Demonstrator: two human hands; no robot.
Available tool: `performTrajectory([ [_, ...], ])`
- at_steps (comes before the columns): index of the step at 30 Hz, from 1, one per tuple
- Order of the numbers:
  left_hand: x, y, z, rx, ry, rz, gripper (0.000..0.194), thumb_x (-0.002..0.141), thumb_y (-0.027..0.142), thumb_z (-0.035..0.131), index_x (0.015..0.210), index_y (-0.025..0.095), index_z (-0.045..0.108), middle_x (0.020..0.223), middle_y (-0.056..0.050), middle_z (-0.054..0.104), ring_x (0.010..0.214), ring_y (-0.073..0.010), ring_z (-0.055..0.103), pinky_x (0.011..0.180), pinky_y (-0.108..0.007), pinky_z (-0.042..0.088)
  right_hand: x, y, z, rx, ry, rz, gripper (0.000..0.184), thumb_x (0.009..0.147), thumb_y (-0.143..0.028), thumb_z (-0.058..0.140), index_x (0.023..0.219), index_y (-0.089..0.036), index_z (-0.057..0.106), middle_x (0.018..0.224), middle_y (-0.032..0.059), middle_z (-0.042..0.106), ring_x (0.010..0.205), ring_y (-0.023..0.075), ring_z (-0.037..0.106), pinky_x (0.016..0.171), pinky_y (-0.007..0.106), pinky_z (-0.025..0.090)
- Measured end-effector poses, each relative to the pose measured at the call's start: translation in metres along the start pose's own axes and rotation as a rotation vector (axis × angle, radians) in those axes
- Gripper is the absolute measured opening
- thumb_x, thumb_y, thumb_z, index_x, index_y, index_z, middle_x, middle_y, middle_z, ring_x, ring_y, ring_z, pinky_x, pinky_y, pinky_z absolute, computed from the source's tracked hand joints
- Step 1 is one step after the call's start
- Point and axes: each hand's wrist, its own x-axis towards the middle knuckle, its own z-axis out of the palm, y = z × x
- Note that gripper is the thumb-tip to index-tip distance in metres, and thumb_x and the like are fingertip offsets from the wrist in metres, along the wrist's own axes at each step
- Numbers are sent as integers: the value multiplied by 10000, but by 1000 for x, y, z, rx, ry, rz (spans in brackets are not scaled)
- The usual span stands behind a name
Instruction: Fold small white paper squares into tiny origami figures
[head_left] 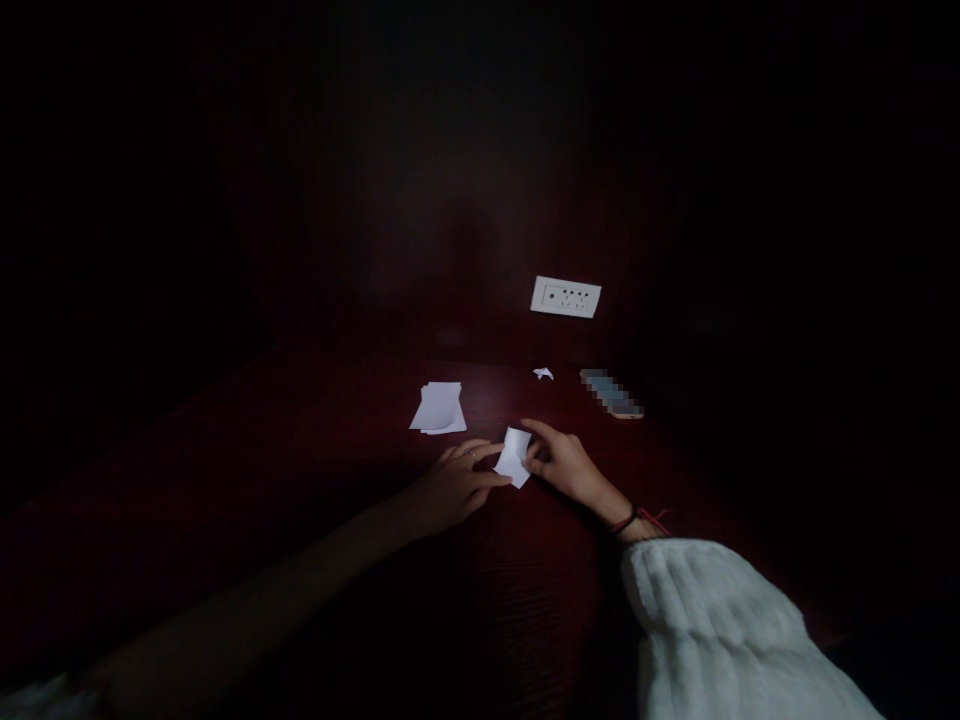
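A small white sheet of paper [514, 459], with a bend across its middle, is between my two hands just above or on the dark red table. The fingertips and thumb of my left hand [459, 482] hold its left side and lower corner. My right hand [564, 463] is closed on the sheet's right edge, with the index finger reaching over the top. A few more white sheets [438, 407] lie loosely stacked beyond my left hand. Behind my right hand sits a small folded paper piece [543, 373].
At the right lies a phone [611, 393] with a blurred-out screen. A white wall socket [565, 297] is mounted on the dark red panel behind the table [330, 420]. The surroundings are very dark, so the table's side edges hardly show.
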Motion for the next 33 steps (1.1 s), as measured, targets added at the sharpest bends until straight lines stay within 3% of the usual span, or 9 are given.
performTrajectory([
  [10, 3, 4, -3, -86, -32, -50, 402, 773, 134, 375, 1160, 243, 367, 1089, -28, 443, 1022, -164, 365, 858, -333, 294, 1, -3, -3, -63, 2, 32, 435, 701, -145, 464, 1133, -158, 418, 699, 0, 613, 601, 92, 555, 610, 197, 426],
  [20, 1, 0, 2, -12, -61, -21, 357, 793, 148, 334, 1128, 252, 400, 1210, -1, 370, 1103, -186, 282, 871, -368, 264, 2, -3, -2, -60, 13, 85, 407, 665, -125, 497, 1071, -153, 488, 715, 12, 621, 637, 110, 567, 640, 204, 428],
  [27, 3, 5, -2, 6, -84, 7, 449, 773, 114, 344, 1193, 270, 311, 1191, 9, 394, 1073, -183, 316, 856, -343, 272, 2, -3, -2, 22, -4, 104, 389, 630, -98, 509, 1012, -166, 514, 727, -4, 618, 651, 100, 567, 652, 203, 431],
  [33, 6, 12, -9, 24, -97, 2, 563, 725, 61, 353, 1240, 250, 223, 1146, -10, 426, 1048, -184, 333, 851, -330, 272, 2, -3, 0, 4, 43, 130, 448, 658, -123, 491, 1103, -145, 445, 685, 2, 618, 615, 100, 563, 629, 205, 436],
])
